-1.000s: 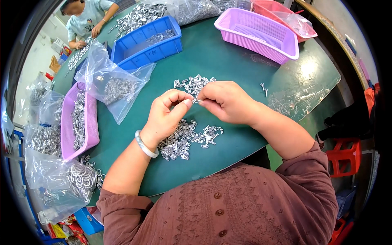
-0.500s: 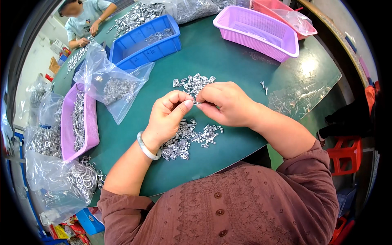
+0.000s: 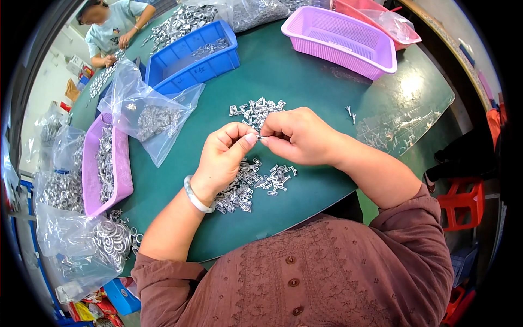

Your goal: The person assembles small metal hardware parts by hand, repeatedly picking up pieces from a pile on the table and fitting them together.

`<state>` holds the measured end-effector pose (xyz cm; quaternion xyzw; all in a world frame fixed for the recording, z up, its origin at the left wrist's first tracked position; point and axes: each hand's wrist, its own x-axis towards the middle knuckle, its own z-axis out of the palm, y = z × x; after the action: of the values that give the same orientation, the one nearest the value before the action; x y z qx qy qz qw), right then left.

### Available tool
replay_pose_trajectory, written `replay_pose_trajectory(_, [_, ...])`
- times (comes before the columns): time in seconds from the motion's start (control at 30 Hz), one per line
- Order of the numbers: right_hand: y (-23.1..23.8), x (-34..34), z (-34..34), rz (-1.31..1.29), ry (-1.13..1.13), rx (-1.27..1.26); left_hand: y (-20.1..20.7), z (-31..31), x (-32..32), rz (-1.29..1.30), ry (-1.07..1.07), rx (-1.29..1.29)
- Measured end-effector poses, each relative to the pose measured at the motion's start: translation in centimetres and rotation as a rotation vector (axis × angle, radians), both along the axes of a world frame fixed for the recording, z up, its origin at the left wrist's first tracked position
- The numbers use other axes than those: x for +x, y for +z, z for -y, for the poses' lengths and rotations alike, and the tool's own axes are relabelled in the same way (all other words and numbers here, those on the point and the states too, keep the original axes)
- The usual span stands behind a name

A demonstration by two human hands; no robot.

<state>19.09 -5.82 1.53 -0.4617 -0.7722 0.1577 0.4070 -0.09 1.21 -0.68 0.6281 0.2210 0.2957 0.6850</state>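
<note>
Has a near heap of silvery parts (image 3: 239, 191) on the green table (image 3: 229, 234), nearer than the blue bin (image 3: 185, 75) and right of it. Has a purple basket (image 3: 123, 169) of metal parts left of the blue bin, toward the near side. Pinches one silvery piece (image 3: 261, 137), too small to tell its shape, between the fingertips of the left hand (image 3: 222, 153) and the right hand (image 3: 302, 136), near-right of the blue bin. Has a far heap of like parts (image 3: 259, 111) closer to the blue bin, and a clear bag (image 3: 125, 98) just before it. Has a second purple basket (image 3: 332, 56) right of the blue bin and, beyond it to the left, a co-worker (image 3: 117, 27).
</note>
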Motion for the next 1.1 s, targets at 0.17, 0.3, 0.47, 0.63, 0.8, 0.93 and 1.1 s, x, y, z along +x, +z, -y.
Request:
replay_pose_trajectory(0.17, [0.2,0.3,0.0,0.058,0.019,0.028,0.2,0.2,0.1,-0.019,0.002,-0.031])
replay_pose_trajectory(0.3, [0.5,0.6,-0.1,0.091,0.058,-0.026,0.4,-0.3,-0.2,-0.079,-0.048,-0.031])
replay_pose_trajectory(0.47, [1.2,0.7,-0.1,-0.082,0.112,-0.277,0.5,-0.4,-0.3,-0.12,-0.065,-0.032])
replay_pose_trajectory(0.63, [0.2,0.6,-0.2,0.067,0.069,-0.052,0.6,0.1,0.1,-0.146,-0.006,0.079])
replay_pose_trajectory(0.8, [0.7,0.5,0.0,0.036,0.073,-0.136,0.5,0.1,0.2,-0.093,-0.001,0.012])
replay_pose_trajectory(0.93, [0.7,0.3,0.0,0.326,0.019,0.108,0.8,-0.4,0.2,-0.2,0.03,0.243])
replay_pose_trajectory(1.1, [0.5,0.1,0.2,0.423,0.0,0.156,0.7,-0.3,0.2,-0.287,0.11,0.56])
